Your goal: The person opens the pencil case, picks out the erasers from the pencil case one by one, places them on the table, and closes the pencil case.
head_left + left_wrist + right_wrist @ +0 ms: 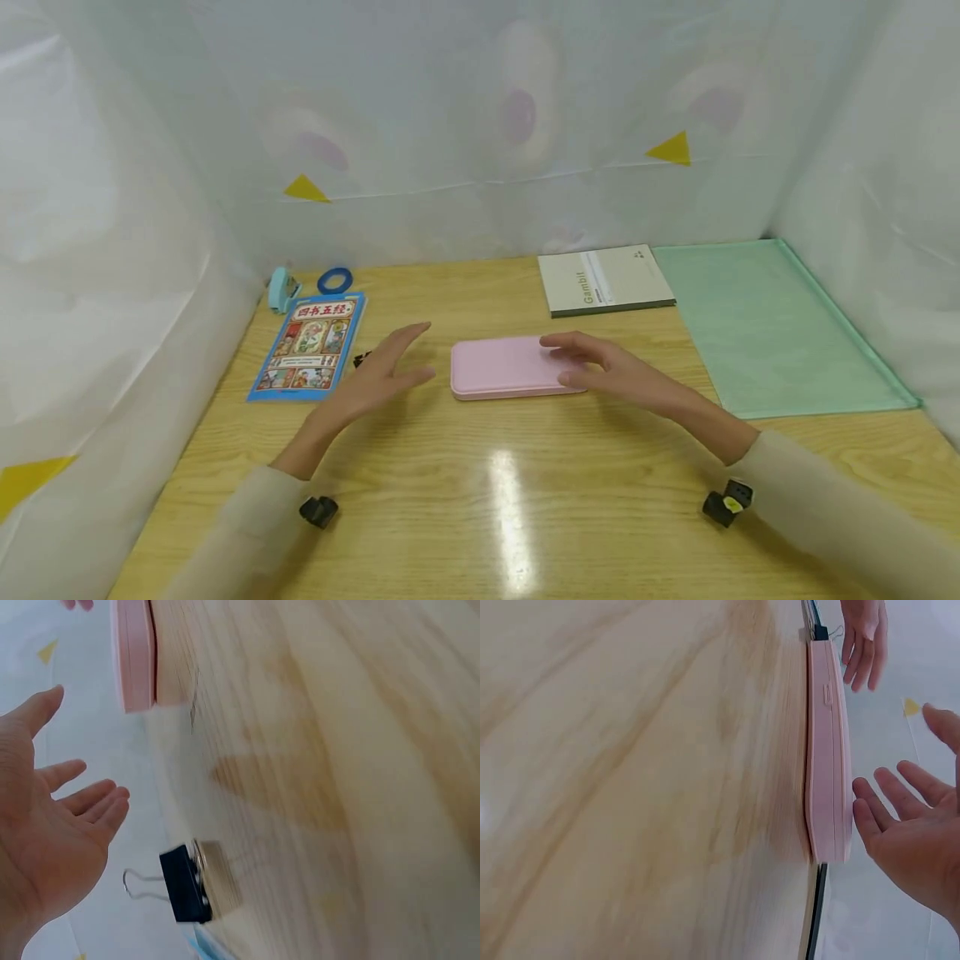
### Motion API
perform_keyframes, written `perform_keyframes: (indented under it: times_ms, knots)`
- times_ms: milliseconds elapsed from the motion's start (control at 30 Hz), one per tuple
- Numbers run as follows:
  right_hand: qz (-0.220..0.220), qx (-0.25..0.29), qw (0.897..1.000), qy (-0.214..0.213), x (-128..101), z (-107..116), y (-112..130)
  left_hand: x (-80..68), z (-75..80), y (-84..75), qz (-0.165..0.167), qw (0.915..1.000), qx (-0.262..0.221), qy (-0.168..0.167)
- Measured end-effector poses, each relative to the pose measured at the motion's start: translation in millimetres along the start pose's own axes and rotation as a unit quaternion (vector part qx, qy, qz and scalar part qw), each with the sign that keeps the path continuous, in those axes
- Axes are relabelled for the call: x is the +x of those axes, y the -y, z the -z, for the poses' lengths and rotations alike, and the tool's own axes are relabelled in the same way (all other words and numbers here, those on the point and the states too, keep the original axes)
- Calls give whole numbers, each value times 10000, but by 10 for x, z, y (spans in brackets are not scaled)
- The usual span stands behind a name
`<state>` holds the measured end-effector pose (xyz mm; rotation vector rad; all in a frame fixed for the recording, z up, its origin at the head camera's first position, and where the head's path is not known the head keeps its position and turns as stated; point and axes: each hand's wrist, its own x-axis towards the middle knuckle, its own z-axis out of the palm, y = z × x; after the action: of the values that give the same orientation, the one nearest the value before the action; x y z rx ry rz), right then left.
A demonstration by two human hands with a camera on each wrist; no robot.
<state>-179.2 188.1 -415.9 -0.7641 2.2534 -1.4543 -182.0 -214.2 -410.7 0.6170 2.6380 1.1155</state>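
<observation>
Flat on the wooden table [525, 500], near its middle: a closed pink case [506, 367], long side running left to right. Over the case's right end, the right hand [600, 367], fingers stretched out almost straight, palm down. From the head view the fingertips seem to lie on the lid; from the right wrist view the fingers [885, 799] sit just beside the lid's surface, so contact cannot be told for sure. Nothing clasped, nothing pinched: a loose, released hand.

Just left of the case, apart from it: the left hand [375, 379], fingers straight and spread slightly, palm turned toward the case's left end. Holding nothing. In the left wrist view, open palm and relaxed fingers [90, 799], with the case's short edge [135, 656] farther off.

Near the left hand, on the table: a black binder clip [187, 885], its wire handles pointing toward the palm. Left of that, a blue picture book [309, 346] lying face up. Beyond the book, at the far left corner: a light blue stapler [282, 289] and a ring of blue tape [334, 280].

Far right of the case: a grey booklet [604, 280], and beside it on the right a large pale green folder [772, 325]. All around, white sheeting [480, 125] with small yellow triangles.
</observation>
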Motion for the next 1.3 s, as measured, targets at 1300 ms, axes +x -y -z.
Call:
perform_keyframes:
  times_ms: [1300]
  knots:
    - [1006,-2236,9690,-310,433,-266,39,464,-356,-101,77,9957,788,488]
